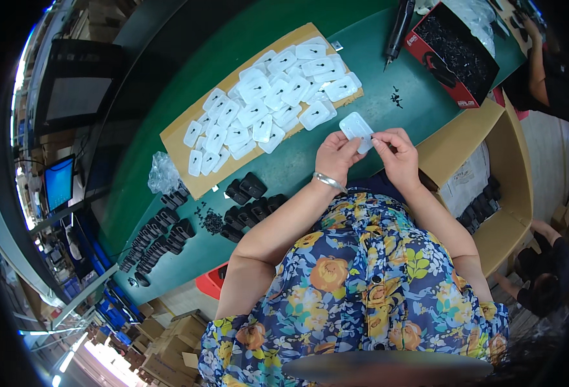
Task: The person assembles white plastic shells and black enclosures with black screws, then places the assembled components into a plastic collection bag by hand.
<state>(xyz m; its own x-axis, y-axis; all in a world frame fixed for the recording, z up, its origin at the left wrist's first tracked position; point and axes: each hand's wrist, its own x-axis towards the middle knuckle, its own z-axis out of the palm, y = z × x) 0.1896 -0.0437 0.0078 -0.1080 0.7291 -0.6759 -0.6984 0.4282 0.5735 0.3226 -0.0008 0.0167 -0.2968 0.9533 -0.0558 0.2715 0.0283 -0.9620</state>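
Between my two hands is a small translucent white plastic tray [356, 129], held up over the near edge of the green table. My left hand [337, 155] grips its lower left side, thumb on top. At its lower right corner my right hand [397, 153] pinches with thumb and fingertips; whether a small part sits in that pinch is too small to tell. Ahead and to the left, many similar white trays [253, 113] lie heaped on a flat cardboard sheet [197, 184], most with a small black piece in them.
A red box [455, 90] full of small black parts stands at the far right, near a black electric screwdriver [399, 32] and scattered black bits [396, 98]. Rows of black housings [158, 235] stand at left. An open carton [513, 193] is by my right arm; other people work at right.
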